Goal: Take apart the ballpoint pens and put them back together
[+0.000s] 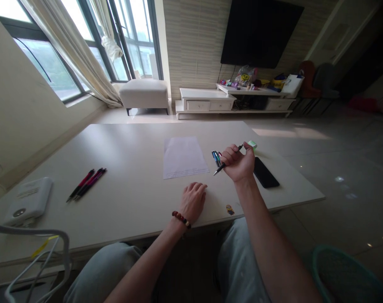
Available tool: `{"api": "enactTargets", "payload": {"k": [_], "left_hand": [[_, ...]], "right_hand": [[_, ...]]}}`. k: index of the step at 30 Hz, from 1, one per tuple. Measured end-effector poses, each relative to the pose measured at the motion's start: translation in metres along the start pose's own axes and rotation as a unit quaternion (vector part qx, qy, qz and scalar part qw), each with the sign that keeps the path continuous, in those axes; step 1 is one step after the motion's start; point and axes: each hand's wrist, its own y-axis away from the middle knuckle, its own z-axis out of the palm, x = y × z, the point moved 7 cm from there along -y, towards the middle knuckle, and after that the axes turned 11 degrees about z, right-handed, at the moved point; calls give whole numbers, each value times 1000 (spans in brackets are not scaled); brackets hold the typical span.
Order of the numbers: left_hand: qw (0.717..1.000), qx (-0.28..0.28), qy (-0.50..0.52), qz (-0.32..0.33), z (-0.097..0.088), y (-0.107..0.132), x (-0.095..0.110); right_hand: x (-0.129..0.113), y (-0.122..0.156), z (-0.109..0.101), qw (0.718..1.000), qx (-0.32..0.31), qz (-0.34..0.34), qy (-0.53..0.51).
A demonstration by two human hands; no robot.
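My right hand point(240, 164) is raised over the table's right part, its fingers wrapped round a black pen point(220, 168). The pen's tip points down to the left, and my thumb is at its upper end. Partly behind that hand lie several pens point(215, 157) with coloured barrels. My left hand point(194, 202), with a beaded bracelet at the wrist, rests palm down on the table with nothing in it, its fingers loosely bent. Just beyond it is a white sheet of paper point(185, 156) with faint lines along its near edge.
On the white table point(128, 164), a few pens point(86, 185) and a white box-shaped device point(30, 201) are at the left. A black phone point(266, 172) and a small green-and-white item point(252, 145) lie to the right. A Minion sticker point(230, 209) is near the front edge.
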Motion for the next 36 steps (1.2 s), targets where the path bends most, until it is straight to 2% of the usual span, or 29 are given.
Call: {"api": "enactTargets", "payload": {"k": [5,8,11,15,17,18,20,22,23,28,33,36], "left_hand": [[993,-19,-110,-26,12,-8,-24],[991,-34,-125,-42,18,-9,-32],[990,-17,-132,-40,17,-8,-30],[989,13,-139,-44,12,-8,-22],[989,21,-139,-48,10,-9,-19],[989,23,-138,-51,9,-9,-18],[989,26,-138,-54,8,-9,-17],[988,27,-139,-58,9,-10,-17],[988,27,-138,-58,9,-9,-17],[988,24,-140,-60,14,-8,-19],[988,26,-142,-59,13,-8,-18],[988,25,-139,-60,13,-8,-17]], "right_hand": [[-7,-8,-3,998,33,-10,56],[-9,-24,-16,981,111,-26,158],[1,-41,-35,922,188,-13,337],[32,-58,-60,808,199,64,551],[37,-63,-64,774,194,25,602],[37,-64,-65,767,198,-1,611],[40,-66,-70,778,208,-20,593],[50,-68,-76,801,201,10,564],[56,-69,-79,803,196,19,563],[68,-70,-90,762,234,-30,603],[66,-75,-99,776,298,-2,556],[62,-77,-93,799,284,6,530]]}}
